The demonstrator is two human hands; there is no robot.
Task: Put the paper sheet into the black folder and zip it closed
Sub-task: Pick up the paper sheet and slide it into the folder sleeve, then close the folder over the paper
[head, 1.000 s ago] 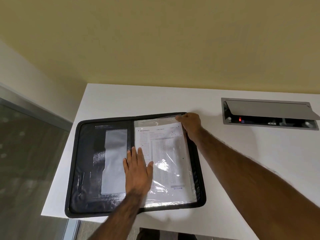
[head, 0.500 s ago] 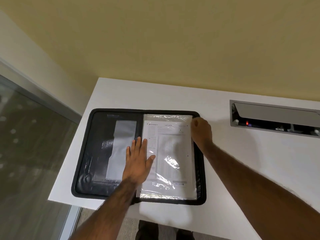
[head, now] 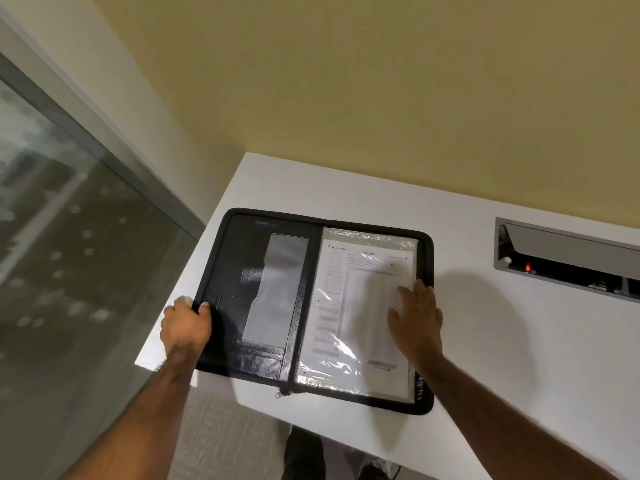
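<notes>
Left hand (head: 187,327) gripping black folder (head: 242,299) edge; right hand (head: 417,320) flat on paper sheet (head: 360,306), print illegible.

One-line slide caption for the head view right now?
Left hand grips the open black zip folder edge; right hand flattens the plastic-sleeved printed paper sheet.

The folder (head: 242,271) looks like black, faintly shiny leatherette. A glossy, crinkled clear plastic sleeve (head: 349,341) covers printed paper (head: 367,306). The counter (head: 519,341) is smooth, matt white.
</notes>
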